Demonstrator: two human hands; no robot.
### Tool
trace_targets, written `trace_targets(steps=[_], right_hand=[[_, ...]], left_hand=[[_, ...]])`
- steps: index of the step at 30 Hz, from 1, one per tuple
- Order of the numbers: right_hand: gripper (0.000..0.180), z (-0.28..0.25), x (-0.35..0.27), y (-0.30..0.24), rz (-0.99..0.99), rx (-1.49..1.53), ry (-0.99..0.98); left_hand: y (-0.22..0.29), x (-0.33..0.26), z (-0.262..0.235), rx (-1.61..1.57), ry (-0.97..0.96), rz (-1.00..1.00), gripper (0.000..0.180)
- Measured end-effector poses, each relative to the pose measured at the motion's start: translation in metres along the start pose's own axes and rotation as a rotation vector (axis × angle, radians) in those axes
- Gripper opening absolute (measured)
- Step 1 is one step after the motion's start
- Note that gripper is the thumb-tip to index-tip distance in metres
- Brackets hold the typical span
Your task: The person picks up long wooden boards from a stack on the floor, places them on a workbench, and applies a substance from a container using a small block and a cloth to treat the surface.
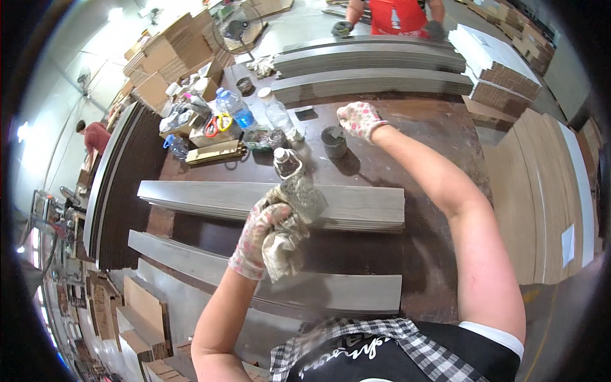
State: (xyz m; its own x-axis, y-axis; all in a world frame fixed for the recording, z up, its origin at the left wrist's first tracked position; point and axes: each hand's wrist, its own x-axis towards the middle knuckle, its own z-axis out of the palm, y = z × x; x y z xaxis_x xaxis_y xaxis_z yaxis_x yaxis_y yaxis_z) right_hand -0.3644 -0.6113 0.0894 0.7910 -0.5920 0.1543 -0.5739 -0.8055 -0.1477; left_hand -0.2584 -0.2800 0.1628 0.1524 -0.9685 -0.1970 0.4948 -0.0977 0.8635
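Note:
My left hand point(251, 245), in a white glove with pink spots, is closed around a crumpled, stained rag point(283, 248). It is raised over the front part of the table, above a stack of grey wood-grain planks point(363, 198). A bottle with a white cap point(287, 163) shows just beyond the rag. Out to the right, my right hand point(360, 121) wears a matching glove, its fingers curled together. Whatever they pinch, if anything, is hidden. Directly beside that hand stands a dark, stained cup point(334, 143). Another grey plank point(344, 291) lies along the table's near edge.
Bottles, including one with blue liquid point(240, 113), red-handled scissors point(214, 124) and jars crowd the table's left. Plank stacks point(375, 79) line the far edge, where a co-worker in a red apron point(398, 16) stands. Tall board stacks point(528, 191) flank the right side; a fan point(237, 28) stands behind.

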Motion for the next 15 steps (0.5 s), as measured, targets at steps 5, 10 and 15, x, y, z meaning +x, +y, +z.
trace_targets(steps=[5, 10, 15], right_hand=[[0.022, 0.062, 0.035, 0.008, 0.117, 0.024, -0.115], [0.021, 0.071, 0.013, 0.012, 0.192, 0.151, -0.025], [0.022, 0.039, -0.055, 0.068, 0.306, -0.012, 0.020]], left_hand=[[-0.008, -0.017, 0.013, 0.000, 0.082, 0.005, 0.047], [-0.009, -0.057, 0.015, 0.063, 0.166, 0.026, 0.057], [-0.005, -0.097, 0.029, -0.020, 0.115, 0.085, 0.084]])
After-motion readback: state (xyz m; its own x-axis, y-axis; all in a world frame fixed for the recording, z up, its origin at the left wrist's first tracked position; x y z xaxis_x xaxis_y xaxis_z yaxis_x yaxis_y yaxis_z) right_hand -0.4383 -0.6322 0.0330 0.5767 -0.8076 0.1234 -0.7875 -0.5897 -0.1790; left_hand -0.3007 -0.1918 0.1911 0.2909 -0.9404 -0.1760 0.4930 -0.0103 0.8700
